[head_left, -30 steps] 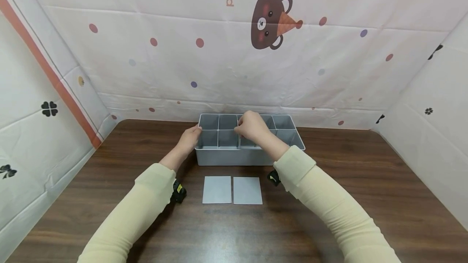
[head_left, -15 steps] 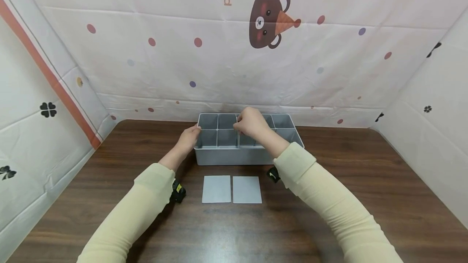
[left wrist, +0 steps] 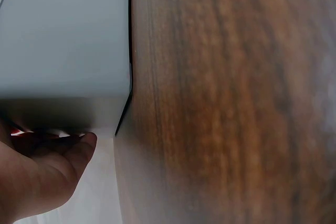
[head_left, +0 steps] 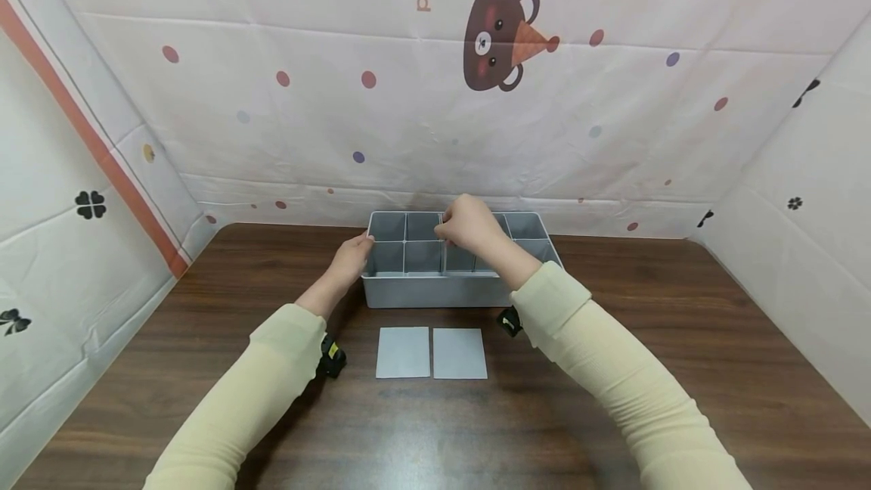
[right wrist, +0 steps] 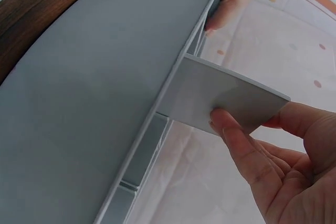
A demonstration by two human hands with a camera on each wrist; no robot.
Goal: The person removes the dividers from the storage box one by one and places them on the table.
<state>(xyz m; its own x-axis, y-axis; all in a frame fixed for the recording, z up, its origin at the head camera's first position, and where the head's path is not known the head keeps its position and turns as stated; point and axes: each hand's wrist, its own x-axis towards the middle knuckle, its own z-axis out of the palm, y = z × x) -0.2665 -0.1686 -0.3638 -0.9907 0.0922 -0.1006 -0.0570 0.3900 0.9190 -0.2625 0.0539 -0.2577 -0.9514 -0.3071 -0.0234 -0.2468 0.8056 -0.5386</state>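
A long grey storage box (head_left: pixel 435 293), split into compartments by thin dividers, stands at the back of the table. My left hand (head_left: pixel 351 257) holds its left end, thumb at the rim; the left wrist view shows the fingers (left wrist: pixel 79 153) against the outside of the end wall. Over the middle of the box, my right hand (head_left: pixel 469 225) pinches a flat grey divider (right wrist: pixel 215 93) between thumb and fingers. In the right wrist view this divider stands well up above the rim, its lower end still at the box edge.
Two flat light-grey panels (head_left: pixel 403 354) lie side by side on the brown wooden table (head_left: pixel 435 437), just in front of the box. A patterned cloth (head_left: pixel 306 127) hangs close behind the box, and similar sheets stand at both sides.
My right hand has risen slightly over the box. The left hand keeps its place on the box's left end, and the two panels lie as before.
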